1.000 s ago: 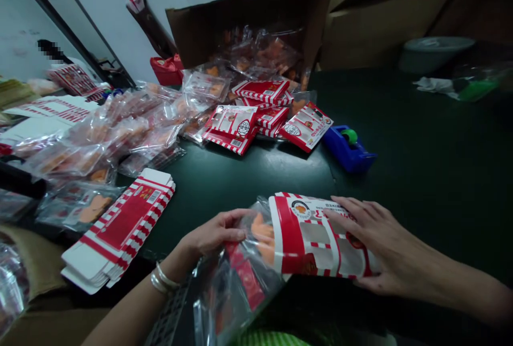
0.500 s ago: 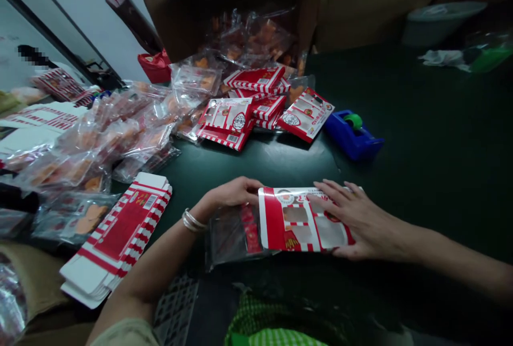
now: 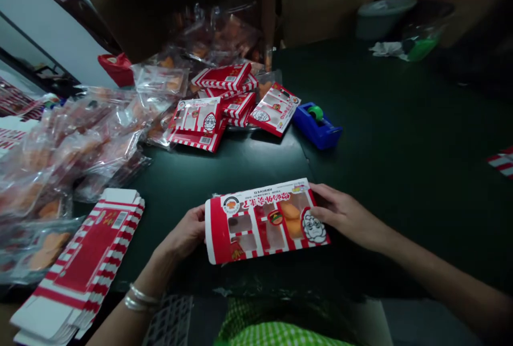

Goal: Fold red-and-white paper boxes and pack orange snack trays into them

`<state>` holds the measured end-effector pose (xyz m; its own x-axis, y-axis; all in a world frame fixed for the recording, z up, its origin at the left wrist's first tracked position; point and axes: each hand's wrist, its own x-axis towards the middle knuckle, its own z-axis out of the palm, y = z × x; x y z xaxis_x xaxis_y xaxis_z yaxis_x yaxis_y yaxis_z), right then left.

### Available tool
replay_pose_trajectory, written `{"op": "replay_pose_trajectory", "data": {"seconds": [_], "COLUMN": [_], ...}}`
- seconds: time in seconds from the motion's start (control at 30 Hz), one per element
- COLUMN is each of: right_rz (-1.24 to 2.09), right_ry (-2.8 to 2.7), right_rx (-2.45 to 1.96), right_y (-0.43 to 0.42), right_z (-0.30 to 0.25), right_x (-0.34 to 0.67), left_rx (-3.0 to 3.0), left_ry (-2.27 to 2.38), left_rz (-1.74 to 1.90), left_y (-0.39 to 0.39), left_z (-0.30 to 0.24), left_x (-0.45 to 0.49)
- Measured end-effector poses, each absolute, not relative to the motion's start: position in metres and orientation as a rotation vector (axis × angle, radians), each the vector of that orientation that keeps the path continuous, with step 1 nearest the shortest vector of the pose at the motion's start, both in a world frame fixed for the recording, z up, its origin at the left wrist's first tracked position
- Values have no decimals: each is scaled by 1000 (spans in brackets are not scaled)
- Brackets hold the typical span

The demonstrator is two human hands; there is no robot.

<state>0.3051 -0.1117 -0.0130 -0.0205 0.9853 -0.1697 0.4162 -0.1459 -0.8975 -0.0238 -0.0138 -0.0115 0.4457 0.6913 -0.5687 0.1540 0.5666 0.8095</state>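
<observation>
A red and white printed box (image 3: 247,234) with cut-out windows lies tilted between my hands near the table's front edge. Orange nugget-shaped pieces (image 3: 294,220) show through its right-hand window. My left hand (image 3: 191,231) grips the box's left end, fingers partly hidden behind it. At the other end, my right hand (image 3: 340,212) is closed on the box, thumb on the front face and fingers at the top corner. Left of my left hand lies a stack of flattened red and white striped boxes (image 3: 90,252).
Clear bags of orange pieces (image 3: 80,143) are heaped at left, spilling from a large carton (image 3: 180,9). Filled boxes (image 3: 224,76) lie piled at the middle back, beside a blue tape dispenser (image 3: 318,128). A grey tub (image 3: 380,17) stands at the far right.
The clear bag that stuck out of the box's left end is now inside it. My left hand has moved onto that end; my right hand has shifted to the right end. The view has turned right.
</observation>
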Motion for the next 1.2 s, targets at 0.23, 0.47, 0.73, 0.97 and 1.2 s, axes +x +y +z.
{"op": "replay_pose_trajectory", "data": {"seconds": [0.23,0.47,0.73,0.97,1.2], "right_rz": [956,196,1434,1403,1474], "right_ry": [-1826,-2335,-1115,-606,-880], "right_rx": [-1816,-1297,-1129,-1277,-1223], "right_y": [-110,-131,-143,-170,-169], "right_z": [5,5,47,-19,-28], "right_x": [296,239,248,225,250], "left_rx": [925,902,1342,879,1196], "left_ry": [1028,897,812,899,996], "left_rz": [388,414,1010,939,903], "left_y": [-27,-39,-59,-106,-111], "left_z": [4,31,70,-34,-27], "left_x": [-9,18,-2,39,26]}}
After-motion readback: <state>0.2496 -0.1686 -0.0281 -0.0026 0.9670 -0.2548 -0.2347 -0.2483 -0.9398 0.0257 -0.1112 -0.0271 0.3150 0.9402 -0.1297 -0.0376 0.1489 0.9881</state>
